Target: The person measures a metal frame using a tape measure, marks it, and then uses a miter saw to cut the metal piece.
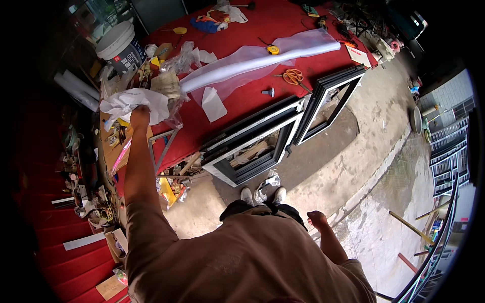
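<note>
My left hand [140, 117] is stretched out to the far left of the red-covered table, its fingers closed on a crumpled white plastic bag [154, 103]. The bag hides the fingertips. Low at my right side hangs my right hand [317, 219], away from the table, with its fingers curled in; whatever is inside them, if anything, is hidden. Two dark window frames with white edges, a larger one [252, 146] and a narrower one [331, 103], stand tilted against the table's front edge.
On the red table [187, 123] lie a roll of white mesh [262, 63], a yellow tape measure [273, 50], orange-handled scissors [293, 77], a bolt-like metal piece [269, 92] and a white paper [213, 104]. A bucket [121, 48] stands at the back left. Crumpled plastic [268, 186] lies by my shoes.
</note>
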Demonstrator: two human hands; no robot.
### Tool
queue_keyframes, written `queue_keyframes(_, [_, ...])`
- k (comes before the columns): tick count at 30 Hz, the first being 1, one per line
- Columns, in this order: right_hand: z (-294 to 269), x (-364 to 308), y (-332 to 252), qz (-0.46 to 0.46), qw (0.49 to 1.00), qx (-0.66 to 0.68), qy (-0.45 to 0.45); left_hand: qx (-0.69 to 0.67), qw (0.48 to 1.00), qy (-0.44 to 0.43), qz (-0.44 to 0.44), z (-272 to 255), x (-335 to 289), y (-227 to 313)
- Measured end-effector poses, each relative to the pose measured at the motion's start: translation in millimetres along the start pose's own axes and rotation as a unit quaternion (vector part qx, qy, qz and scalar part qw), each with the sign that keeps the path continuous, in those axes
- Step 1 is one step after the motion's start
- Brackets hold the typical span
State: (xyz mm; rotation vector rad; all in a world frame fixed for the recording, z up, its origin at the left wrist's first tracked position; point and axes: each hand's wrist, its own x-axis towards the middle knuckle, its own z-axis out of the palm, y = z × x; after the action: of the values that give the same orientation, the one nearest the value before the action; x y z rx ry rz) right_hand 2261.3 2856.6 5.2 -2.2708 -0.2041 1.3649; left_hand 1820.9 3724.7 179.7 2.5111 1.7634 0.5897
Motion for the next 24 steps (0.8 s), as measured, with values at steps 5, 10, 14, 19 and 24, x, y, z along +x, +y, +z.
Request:
queue_keyframes(5, [-17.0,-22.4,54.7,0.041,0.999,0.001,0.035,-0.069,0.991,0.035,-0.111,4.4,-21.3,82.7])
queue_keyframes(10, [-16.2,-7.8,67.9,0.082,0.993,-0.078,-0.014,-0.043,0.973,0.221,-0.043,-40.8,-32.1,173.2])
queue_keyframes(14, [-38.4,19.3,73.6,0.07,0.989,-0.121,-0.048,-0.107,0.986,0.089,0.093,-16.8,-29.0,242.1])
queue_keyframes(19, [-96.3,82.2,72.8,0.015,0.994,-0.111,-0.019,-0.108,0.987,-0.004,0.119,38.7,-32.2,354.2])
queue_keyframes(24, [-192.3,138.4,42.3,0.027,0.999,0.042,-0.003,-0.079,0.982,-0.091,0.143,99.2,-20.4,469.6])
